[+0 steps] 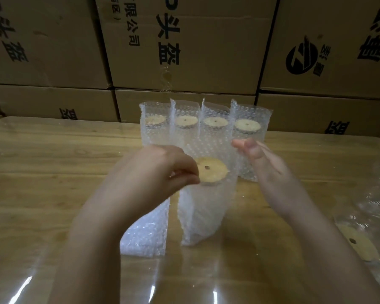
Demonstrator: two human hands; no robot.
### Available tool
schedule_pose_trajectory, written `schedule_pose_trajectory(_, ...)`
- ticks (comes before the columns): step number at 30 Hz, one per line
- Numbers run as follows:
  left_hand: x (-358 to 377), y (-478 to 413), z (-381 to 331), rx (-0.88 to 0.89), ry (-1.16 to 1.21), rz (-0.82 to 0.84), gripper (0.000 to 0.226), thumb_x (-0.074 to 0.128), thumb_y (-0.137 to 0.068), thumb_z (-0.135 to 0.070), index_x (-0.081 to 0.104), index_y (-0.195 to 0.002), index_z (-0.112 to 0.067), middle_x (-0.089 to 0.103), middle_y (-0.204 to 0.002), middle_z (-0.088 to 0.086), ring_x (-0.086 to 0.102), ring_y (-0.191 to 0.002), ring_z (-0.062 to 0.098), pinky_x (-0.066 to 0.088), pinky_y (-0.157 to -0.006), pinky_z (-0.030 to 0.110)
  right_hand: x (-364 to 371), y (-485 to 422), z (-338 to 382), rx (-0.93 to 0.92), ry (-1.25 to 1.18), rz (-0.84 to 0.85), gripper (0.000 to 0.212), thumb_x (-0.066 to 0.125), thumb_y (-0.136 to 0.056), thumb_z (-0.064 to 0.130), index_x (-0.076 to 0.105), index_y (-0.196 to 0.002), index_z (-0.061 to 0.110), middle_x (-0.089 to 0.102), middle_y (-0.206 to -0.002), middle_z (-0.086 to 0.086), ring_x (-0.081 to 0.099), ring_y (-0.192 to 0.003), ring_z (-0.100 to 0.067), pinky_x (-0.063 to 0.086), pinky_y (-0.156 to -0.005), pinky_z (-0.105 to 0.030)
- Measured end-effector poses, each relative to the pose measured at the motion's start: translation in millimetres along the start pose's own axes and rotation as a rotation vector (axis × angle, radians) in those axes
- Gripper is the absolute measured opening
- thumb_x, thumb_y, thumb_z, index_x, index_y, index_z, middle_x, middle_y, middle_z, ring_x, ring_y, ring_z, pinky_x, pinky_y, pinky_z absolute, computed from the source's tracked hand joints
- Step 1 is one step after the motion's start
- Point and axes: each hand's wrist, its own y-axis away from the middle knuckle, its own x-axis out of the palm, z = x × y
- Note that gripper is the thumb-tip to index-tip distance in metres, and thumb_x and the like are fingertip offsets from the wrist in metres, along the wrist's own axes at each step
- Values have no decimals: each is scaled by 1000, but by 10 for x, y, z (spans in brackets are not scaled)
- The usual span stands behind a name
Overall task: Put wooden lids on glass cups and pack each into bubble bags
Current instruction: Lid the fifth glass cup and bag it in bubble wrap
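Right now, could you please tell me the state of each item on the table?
Front clear bubble bag: upright, open-topped, cup inside.
Its round wooden lid: seated on the cup.
Four rear bagged cups: upright, lidded, bags open.
Left hand: pinching the front bag's rim.
Right hand: open, holding nothing.

The pale wooden table (53, 172), covered by a glossy clear plastic sheet (184, 277), carries a row of four clear bubble bags (215, 134) holding wooden-lidded glass cups along its far edge. A fifth bubble bag (204, 207) stands nearer, with an emptier bubble bag (145, 235) just left of it. At the right lies crumpled clear wrapping (377, 194) with a round wooden lid (358, 244).
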Motion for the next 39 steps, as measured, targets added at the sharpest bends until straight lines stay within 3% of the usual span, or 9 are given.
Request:
schedule_pose_trajectory(3,-26,16,51,-32,-32,-152,22,55,-83,-39,75,-86,-28,65,-81,-16,61,-71,9,53,-62,41,-61,37,55,13,18,16,68,21,-71,80,57,-116,43,52,-116,33,42,-107,23,30,-86,-7)
schedule_pose_trajectory(6,2,-14,77,-79,-71,-232,13,63,-87,-29,75,-87,-25,66,-87,-16,61,-73,12,52,-62,42,-80,79,133,-56,84,38,61,22,-83,74,63,-101,33,55,-112,28,45,-105,21,31,-84,-3)
schedule_pose_trajectory(10,-3,-2,146,-117,-40,-198,14,62,-85,-34,75,-87,-30,60,-104,-21,60,-76,8,52,-68,42,-181,124,175,-136,325,39,40,33,-91,42,65,-110,25,56,-108,23,50,-101,11,38,-83,-7)
schedule_pose_trajectory(13,-33,25,168,-137,27,-129,11,63,-82,-40,73,-84,-36,52,-117,-24,60,-82,2,52,-75,41,-263,122,158,-167,537,78,30,38,-93,20,64,-103,32,50,-102,22,44,-79,10,33,-64,-15)
schedule_pose_trajectory(15,-59,45,171,-158,59,-78,7,62,-80,-42,69,-79,-42,57,-106,-27,58,-81,-6,52,-74,36,-304,106,128,-145,618,89,27,44,-95,17,63,-100,35,48,-102,20,41,-76,9,35,-62,-19)
schedule_pose_trajectory(19,-91,82,209,-202,70,-58,19,67,-81,-35,61,-71,-50,64,-75,-33,60,-75,-9,46,-61,23,-338,75,107,-126,601,48,15,54,-94,23,66,-95,31,56,-99,19,56,-90,-7,51,-78,-42)
schedule_pose_trajectory(22,-76,71,222,-192,69,-117,18,70,-81,-31,65,-72,-46,65,-64,-21,61,-74,-5,48,-62,22,-317,60,104,-156,580,-18,15,56,-93,21,69,-93,28,61,-92,19,60,-85,-7,53,-74,-43)
schedule_pose_trajectory(30,82,-61,212,55,-85,-416,6,70,-85,-15,75,-84,-11,70,-79,-4,54,-59,11,50,-54,31,-297,23,41,-311,568,-262,14,61,-91,9,72,-96,15,69,-94,5,63,-80,-15,54,-67,-40)
schedule_pose_trajectory(39,225,-128,256,71,-44,-423,5,73,-84,-14,76,-85,-10,71,-82,-2,62,-66,18,53,-57,40,-375,13,1,-304,561,-252,14,61,-91,9,72,-95,15,66,-92,9,63,-79,-14,54,-68,-37)
